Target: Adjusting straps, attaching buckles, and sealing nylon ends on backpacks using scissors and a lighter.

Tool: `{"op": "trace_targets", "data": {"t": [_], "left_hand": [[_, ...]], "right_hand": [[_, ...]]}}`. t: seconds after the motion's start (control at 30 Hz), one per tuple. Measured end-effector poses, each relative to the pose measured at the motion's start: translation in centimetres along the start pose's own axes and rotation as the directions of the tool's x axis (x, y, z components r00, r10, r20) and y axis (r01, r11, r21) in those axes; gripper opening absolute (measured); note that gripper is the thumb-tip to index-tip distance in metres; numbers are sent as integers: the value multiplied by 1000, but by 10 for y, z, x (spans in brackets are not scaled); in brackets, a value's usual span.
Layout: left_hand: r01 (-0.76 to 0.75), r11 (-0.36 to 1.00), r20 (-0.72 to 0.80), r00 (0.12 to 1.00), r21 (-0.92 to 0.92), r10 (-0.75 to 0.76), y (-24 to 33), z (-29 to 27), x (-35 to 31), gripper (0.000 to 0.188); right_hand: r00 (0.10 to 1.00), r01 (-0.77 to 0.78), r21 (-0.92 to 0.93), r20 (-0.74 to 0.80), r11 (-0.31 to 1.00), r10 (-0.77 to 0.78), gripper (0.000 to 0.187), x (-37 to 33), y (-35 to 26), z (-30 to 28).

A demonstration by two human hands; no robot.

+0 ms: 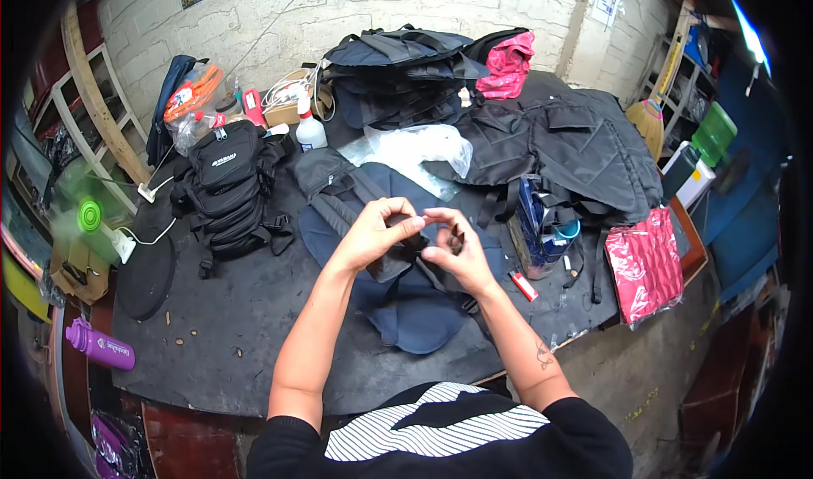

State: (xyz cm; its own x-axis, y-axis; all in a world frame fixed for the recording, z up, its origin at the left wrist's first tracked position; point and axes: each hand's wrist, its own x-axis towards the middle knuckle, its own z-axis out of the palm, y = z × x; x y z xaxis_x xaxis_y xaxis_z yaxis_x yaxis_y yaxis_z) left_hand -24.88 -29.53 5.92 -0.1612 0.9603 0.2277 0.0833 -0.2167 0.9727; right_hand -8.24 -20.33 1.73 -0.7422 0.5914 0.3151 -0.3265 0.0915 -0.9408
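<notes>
Both hands are raised over a navy and black backpack that lies on the dark table. The fingers of my left hand are curled, thumb and forefinger drawn together on a dark piece of the bag, perhaps a strap; its kind is hard to make out. Close beside it, my right hand bends its fingers inward toward the left fingertips. A small dark bit shows within the right fingers, too small to name. Behind the left hand, a dark grey padded section of the bag extends away from me.
A black backpack stands at left, near a white spray bottle. Stacked dark bags lie at the back. Clear plastic and black bags lie beyond my hands. A red-and-white box and pink package are at right.
</notes>
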Motion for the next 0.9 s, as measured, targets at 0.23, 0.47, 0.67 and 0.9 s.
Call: {"op": "trace_targets", "data": {"t": [0.23, 0.47, 0.67, 0.9], "left_hand": [[-223, 859, -141, 974, -460, 177, 11, -3, 13, 23], [-118, 928, -1, 992, -352, 125, 20, -10, 14, 19], [-223, 883, -718, 517, 413, 466, -1, 6, -10, 28], [-262, 958, -486, 856, -116, 175, 19, 52, -36, 88]], "right_hand": [[976, 172, -220, -92, 960, -196, 30, 5, 23, 29], [993, 23, -357, 115, 934, 20, 60, 13, 13, 19], [999, -39, -259, -36, 965, 30, 41, 30, -1, 1], [997, 24, 146, -72, 989, -13, 41, 30, -9, 16]]}}
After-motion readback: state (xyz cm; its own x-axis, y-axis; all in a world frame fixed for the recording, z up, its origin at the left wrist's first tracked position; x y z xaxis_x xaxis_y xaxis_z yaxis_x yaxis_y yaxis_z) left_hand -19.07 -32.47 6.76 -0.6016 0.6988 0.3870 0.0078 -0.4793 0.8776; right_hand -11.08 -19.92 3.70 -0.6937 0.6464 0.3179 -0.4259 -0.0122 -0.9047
